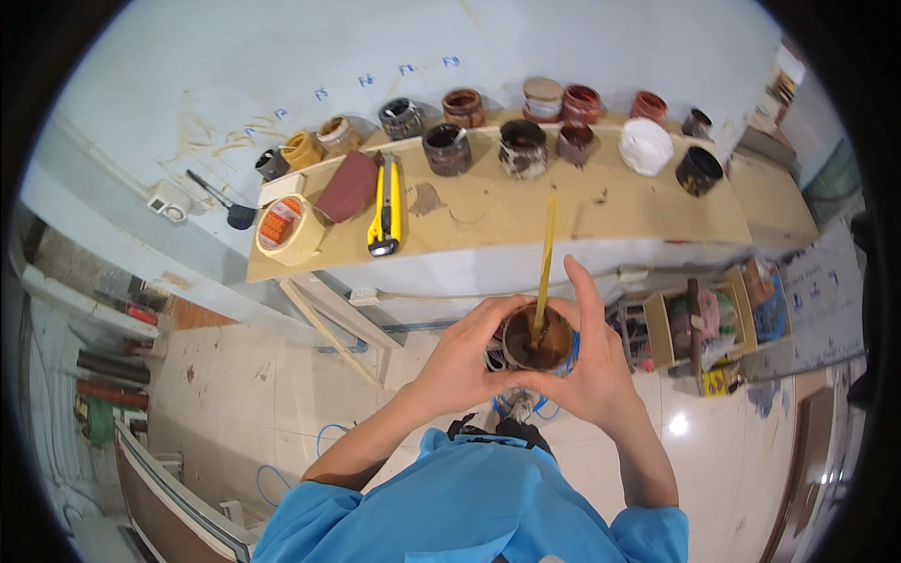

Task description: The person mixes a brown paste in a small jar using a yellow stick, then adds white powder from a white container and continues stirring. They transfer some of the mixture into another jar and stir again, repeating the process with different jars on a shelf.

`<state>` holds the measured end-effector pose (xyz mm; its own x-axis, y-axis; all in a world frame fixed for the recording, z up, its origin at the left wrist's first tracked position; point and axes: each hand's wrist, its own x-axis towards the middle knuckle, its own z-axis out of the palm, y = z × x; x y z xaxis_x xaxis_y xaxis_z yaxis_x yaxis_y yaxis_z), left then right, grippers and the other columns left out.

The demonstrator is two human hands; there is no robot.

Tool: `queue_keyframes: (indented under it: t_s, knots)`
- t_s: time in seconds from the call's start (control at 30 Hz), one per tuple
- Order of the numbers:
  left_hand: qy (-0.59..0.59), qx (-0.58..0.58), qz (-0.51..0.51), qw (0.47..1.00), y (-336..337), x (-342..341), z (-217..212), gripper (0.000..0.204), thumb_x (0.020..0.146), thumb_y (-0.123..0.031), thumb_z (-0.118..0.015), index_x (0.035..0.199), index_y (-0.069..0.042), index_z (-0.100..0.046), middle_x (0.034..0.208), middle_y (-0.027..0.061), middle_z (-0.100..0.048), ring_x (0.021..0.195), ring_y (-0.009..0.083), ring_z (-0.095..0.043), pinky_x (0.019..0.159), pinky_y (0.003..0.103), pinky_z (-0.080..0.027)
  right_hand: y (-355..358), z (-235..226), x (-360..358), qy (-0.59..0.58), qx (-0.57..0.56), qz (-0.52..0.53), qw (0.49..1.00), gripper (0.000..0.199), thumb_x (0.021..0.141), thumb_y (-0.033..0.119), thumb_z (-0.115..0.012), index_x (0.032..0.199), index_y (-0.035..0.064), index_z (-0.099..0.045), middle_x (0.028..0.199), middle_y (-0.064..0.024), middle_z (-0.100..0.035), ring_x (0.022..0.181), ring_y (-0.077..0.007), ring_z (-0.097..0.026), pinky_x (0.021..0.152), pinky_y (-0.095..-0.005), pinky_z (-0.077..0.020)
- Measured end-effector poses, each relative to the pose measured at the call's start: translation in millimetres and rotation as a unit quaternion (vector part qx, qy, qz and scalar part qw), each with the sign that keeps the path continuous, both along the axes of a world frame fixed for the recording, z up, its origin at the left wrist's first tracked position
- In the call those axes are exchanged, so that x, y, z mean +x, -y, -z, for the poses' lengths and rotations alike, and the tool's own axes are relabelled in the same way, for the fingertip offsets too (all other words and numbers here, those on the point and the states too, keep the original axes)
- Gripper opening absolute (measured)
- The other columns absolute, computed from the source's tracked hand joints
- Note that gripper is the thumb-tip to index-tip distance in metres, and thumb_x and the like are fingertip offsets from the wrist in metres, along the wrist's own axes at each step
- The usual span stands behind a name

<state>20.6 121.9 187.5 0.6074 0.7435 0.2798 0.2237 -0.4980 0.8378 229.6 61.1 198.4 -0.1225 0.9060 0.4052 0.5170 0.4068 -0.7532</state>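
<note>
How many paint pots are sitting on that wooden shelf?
13, as far as I can tell. Seven line the back by the wall, from the black pot on the left to the dark one on the right. Six stand in front, from the yellow pot to the black pot. More may be hidden.

I see a glossy brown liquid in the small jar [537, 340] held between my hands, a thin smooth yellow stick [544, 267] standing in it, matt bare-wood shelf [582, 208] far ahead, paint-crusted rough pots [523, 148], glossy yellow plastic utility knife [385, 206], papery tape roll [290, 228], shiny floor tiles [713, 422]
</note>
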Motion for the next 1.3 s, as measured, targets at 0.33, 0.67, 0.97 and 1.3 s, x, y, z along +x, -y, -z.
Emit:
queue_keyframes:
  t_s: [0.33, 0.67, 0.97, 1.3]
  knots:
    - [0.033, -0.059, 0.101, 0.993, 65.0, -37.4, 73.9, 0.077, 0.072, -0.012, -0.097, 0.14, -0.009, -0.06, 0.133, 0.0131, -0.068, 0.123, 0.0341, -0.068, 0.106, 0.043, -0.054, 81.9, 47.2, -19.0, -0.231, -0.136, 0.11, 0.957, 0.045, 0.098, 0.026, -0.083, 0.132, 0.0005, -0.069, 0.098, 0.0013, -0.068, 0.083, -0.0048, -0.056, 0.07, -0.0255, -0.0443]
    - [0.019, -0.113, 0.153, 0.982, 109.1, -51.8, 101.5, 0.078, 0.073, -0.007, -0.098, 0.142, -0.01, -0.063, 0.133, 0.0061, -0.07, 0.124, 0.0218, -0.066, 0.11, 0.038, -0.049, 165.4, 36.3, -56.6, -0.114, -0.02, 0.157, 0.981, 0.005, 0.102, 0.002, -0.072, 0.103, -0.0033, -0.072, 0.084, -0.0074, -0.07, 0.068, -0.0107, -0.061, 0.062, -0.0285, -0.0497]
    - [0.051, -0.114, 0.088, 0.988, 113.2, -61.6, 119.5, 0.079, 0.075, -0.001, -0.095, 0.146, -0.007, -0.059, 0.144, 0.0094, -0.064, 0.136, 0.0228, -0.061, 0.12, 0.04, -0.044, 167.7, 51.2, -73.3, -0.167, -0.054, 0.091, 0.98, 0.007, 0.103, 0.001, -0.068, 0.11, -0.0021, -0.07, 0.091, -0.0079, -0.071, 0.068, -0.0161, -0.065, 0.062, -0.0306, -0.0517]
    - [0.084, -0.098, 0.052, 0.99, 119.4, -68.1, 128.0, 0.079, 0.076, 0.001, -0.094, 0.146, -0.007, -0.057, 0.144, 0.0093, -0.063, 0.136, 0.0236, -0.06, 0.12, 0.041, -0.044, 159.5, 58.5, -74.0, -0.124, -0.015, 0.074, 0.989, 0.006, 0.103, 0.002, -0.066, 0.107, -0.001, -0.07, 0.091, -0.0102, -0.071, 0.065, -0.018, -0.062, 0.061, -0.0317, -0.0494]
